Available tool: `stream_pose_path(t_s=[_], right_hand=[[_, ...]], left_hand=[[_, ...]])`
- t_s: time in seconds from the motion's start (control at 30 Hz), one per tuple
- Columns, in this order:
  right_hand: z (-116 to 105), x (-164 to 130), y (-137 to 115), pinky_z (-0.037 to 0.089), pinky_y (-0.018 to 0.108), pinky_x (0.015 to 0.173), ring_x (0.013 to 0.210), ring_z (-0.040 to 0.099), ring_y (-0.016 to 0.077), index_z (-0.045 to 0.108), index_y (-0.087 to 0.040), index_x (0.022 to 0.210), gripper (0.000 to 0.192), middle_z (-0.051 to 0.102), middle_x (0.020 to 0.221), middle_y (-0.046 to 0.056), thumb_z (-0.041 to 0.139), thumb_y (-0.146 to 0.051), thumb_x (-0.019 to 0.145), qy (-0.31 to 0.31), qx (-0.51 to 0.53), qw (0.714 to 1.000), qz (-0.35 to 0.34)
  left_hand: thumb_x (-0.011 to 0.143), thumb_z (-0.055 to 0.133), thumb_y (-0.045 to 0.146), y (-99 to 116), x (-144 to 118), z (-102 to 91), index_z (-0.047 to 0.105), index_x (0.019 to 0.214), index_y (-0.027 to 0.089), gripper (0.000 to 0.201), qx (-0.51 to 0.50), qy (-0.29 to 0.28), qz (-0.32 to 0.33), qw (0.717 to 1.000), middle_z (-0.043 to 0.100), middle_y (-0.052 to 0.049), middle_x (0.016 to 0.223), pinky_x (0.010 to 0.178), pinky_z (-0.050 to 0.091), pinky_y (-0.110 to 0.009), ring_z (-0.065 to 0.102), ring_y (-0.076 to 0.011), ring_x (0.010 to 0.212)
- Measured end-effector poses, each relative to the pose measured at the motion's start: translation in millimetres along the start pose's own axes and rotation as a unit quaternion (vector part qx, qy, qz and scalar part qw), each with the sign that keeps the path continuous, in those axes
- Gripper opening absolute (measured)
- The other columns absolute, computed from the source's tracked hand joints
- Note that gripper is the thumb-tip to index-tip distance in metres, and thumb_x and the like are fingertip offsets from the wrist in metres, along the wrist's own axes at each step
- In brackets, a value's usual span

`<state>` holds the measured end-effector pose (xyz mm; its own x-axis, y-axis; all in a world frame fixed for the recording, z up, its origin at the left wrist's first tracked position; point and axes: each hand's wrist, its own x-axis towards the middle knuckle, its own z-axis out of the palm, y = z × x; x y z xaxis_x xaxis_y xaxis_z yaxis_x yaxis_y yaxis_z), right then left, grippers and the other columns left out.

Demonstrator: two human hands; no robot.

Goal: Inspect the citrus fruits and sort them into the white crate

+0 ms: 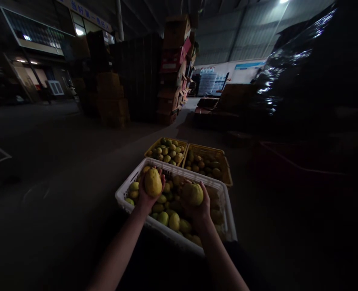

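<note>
Overhead, dim light falls on a white basket (127, 190) of yellow-green fruit, over which both hands are held. A yellow fruit (153, 182) is gripped by the left hand (147, 196), raised upright above the basket's far-left part, with the fingers curled around its lower half and the thumb side pressed to it. A second, greener fruit (193, 194) is clasped by the right hand (198, 202), the fingers wrapped closely over its right side, just above the heap in the middle of the basket. The two held fruits are kept apart, with loose fruit seen between and below them. Beyond the white basket, touching its far rim, two yellow crates (227, 169) of smaller fruit are set side by side on the dark floor (60, 169). Stacked cardboard boxes (174, 68) are seen further back.
</note>
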<state>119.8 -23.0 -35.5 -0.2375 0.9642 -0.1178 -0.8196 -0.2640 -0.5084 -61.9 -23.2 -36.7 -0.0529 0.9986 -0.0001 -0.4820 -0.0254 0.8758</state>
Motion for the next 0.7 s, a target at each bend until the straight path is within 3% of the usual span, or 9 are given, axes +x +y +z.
stream_pose_path(t_s=[0.17, 0.33, 0.47, 0.6, 0.7], right_hand=[[13.2, 0.9, 4.8, 0.048, 0.026, 0.036, 0.058, 0.07, 0.0213, 0.069, -0.019, 0.085, 0.024, 0.075, 0.075, 0.005, 0.063, -0.041, 0.078, 0.001, 0.009, 1.0, 0.029], [21.9, 4.1, 13.6, 0.049, 0.025, 0.039, 0.06, 0.07, 0.0198, 0.069, -0.019, 0.088, 0.024, 0.076, 0.078, 0.006, 0.063, -0.039, 0.078, -0.013, 0.037, 0.998, 0.04], [22.4, 7.8, 16.7, 0.049, 0.025, 0.041, 0.063, 0.071, 0.0209, 0.07, -0.019, 0.094, 0.025, 0.077, 0.08, 0.007, 0.059, -0.038, 0.082, -0.01, 0.048, 0.997, 0.054], [17.5, 10.1, 16.5, 0.052, 0.028, 0.042, 0.061, 0.071, 0.0222, 0.07, -0.016, 0.1, 0.028, 0.077, 0.08, 0.009, 0.059, -0.034, 0.082, 0.014, 0.038, 0.997, 0.061], [15.4, 10.4, 17.6, 0.054, 0.029, 0.043, 0.062, 0.072, 0.0224, 0.069, -0.016, 0.104, 0.03, 0.077, 0.082, 0.009, 0.061, -0.032, 0.08, 0.0, 0.04, 0.998, 0.057]], left_hand=[[0.083, 0.035, 0.063, -11.4, 1.3, -8.9, 0.05, 0.135, 0.027, 0.065, -0.103, -0.007, 0.004, 0.995, 0.059, -0.005, 0.139, 0.107, 0.047, -0.042, 0.047, -0.0258, 0.136], [0.08, 0.05, 0.053, -22.5, 4.6, -15.4, 0.059, 0.126, 0.026, 0.055, -0.244, 0.016, -0.01, 0.97, 0.063, -0.004, 0.132, 0.11, 0.044, -0.04, 0.05, -0.0239, 0.134], [0.081, 0.051, 0.051, -22.0, 8.6, -25.2, 0.063, 0.12, 0.028, 0.047, -0.25, 0.024, 0.011, 0.968, 0.064, -0.002, 0.132, 0.11, 0.044, -0.038, 0.047, -0.0214, 0.137], [0.078, 0.055, 0.046, -22.5, 15.6, -40.4, 0.068, 0.109, 0.029, 0.038, -0.262, 0.019, 0.036, 0.964, 0.07, -0.001, 0.12, 0.108, 0.047, -0.037, 0.05, -0.0213, 0.135], [0.077, 0.054, 0.041, -23.8, 20.3, -50.9, 0.07, 0.107, 0.03, 0.035, -0.279, 0.03, 0.048, 0.959, 0.072, -0.001, 0.113, 0.105, 0.05, -0.039, 0.053, -0.0225, 0.132]])
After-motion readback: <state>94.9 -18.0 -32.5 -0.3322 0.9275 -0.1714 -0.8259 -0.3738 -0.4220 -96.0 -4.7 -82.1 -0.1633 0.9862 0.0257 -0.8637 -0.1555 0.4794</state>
